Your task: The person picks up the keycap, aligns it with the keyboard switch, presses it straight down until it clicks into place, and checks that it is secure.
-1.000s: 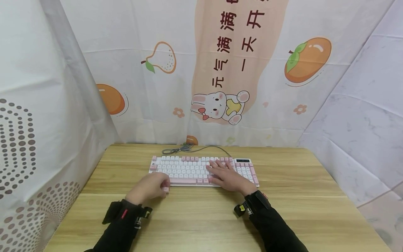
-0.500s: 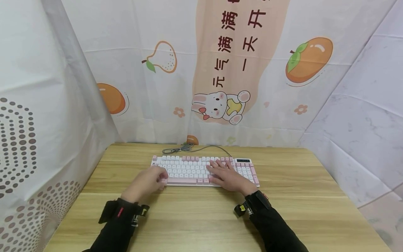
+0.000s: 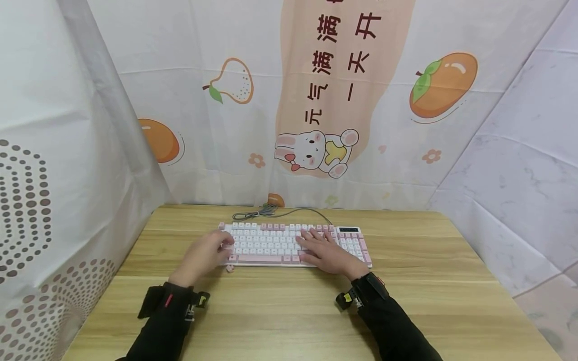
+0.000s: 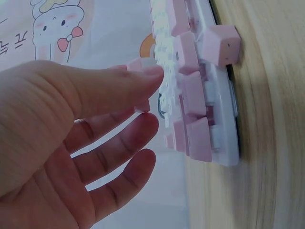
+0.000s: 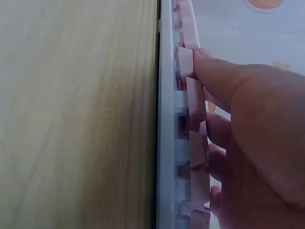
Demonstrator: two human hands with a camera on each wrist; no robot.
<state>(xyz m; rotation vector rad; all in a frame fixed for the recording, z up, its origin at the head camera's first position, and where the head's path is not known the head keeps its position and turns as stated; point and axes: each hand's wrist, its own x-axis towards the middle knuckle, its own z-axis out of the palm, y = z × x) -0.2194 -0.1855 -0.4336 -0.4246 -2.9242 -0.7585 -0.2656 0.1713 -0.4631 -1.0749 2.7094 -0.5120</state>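
A white and pink keyboard [image 3: 262, 245] lies on the table. Over its left end is my left hand [image 3: 205, 253], whose thumb and index finger pinch a pink keycap [image 4: 142, 106], mostly hidden behind the thumb in the left wrist view. A loose pink keycap [image 3: 230, 268] rests tilted at the keyboard's front edge, near the left corner. My right hand [image 3: 327, 252] lies across the right part of the keyboard, fingers spread over the keys. In the right wrist view, its thumb touches a pink key [image 5: 186, 62] of the front row.
A bundled grey cable [image 3: 257, 214] lies behind the keyboard and joins its back edge. The wooden table [image 3: 289, 311] ends at a printed white curtain [image 3: 217, 150] at the back, with more hanging cloth on both sides.
My left hand has let go of a pink keycap at the keyboard's front edge and moved left and back, where it pinches another keycap. My right hand has stayed in place.
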